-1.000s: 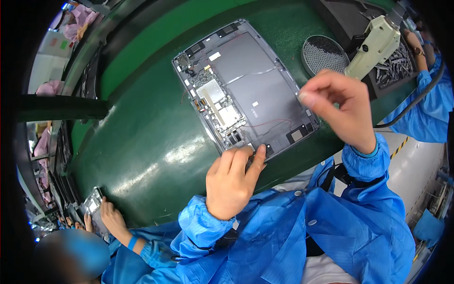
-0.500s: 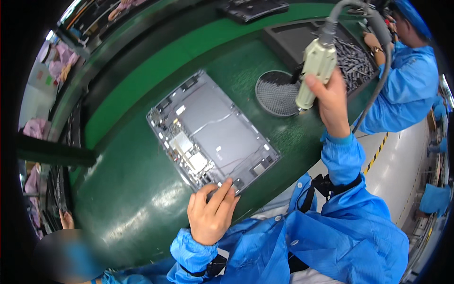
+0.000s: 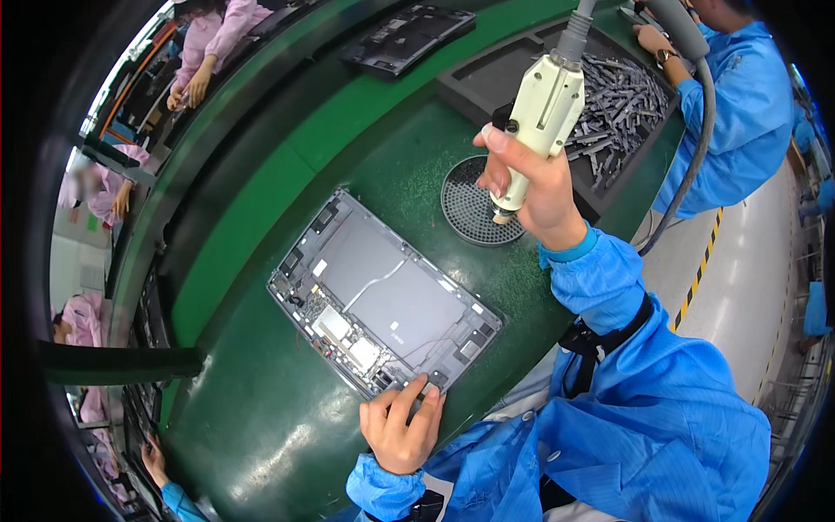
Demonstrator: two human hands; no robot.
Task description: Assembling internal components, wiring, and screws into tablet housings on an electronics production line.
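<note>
A cream electric screwdriver [image 3: 541, 109] with a grey cable is in my right hand [image 3: 541, 183], fingers wrapped round its body. Its tip points down over the near right part of a round black grid dish [image 3: 461, 204]. Left of the dish lies an opened grey laptop base [image 3: 383, 278], its circuit board and wires exposed along the side away from the dish. My left hand [image 3: 402, 428] bends its fingers over the base's near corner, fingertips on a small dark part there. The left thumb is mostly hidden.
A black tray [image 3: 470, 83] heaped with small dark bars [image 3: 622, 109] stands at the far right. Another dark laptop part [image 3: 409, 39] lies at the back. A co-worker's blue sleeve [image 3: 739, 113] is beyond the tray; other people sit at left. The green table [image 3: 252, 409] has a near edge.
The view has shifted. My right hand has brought the screwdriver leftward, its tip passing from the dish's right edge to over the dish. My left hand stays at the laptop base's near corner.
</note>
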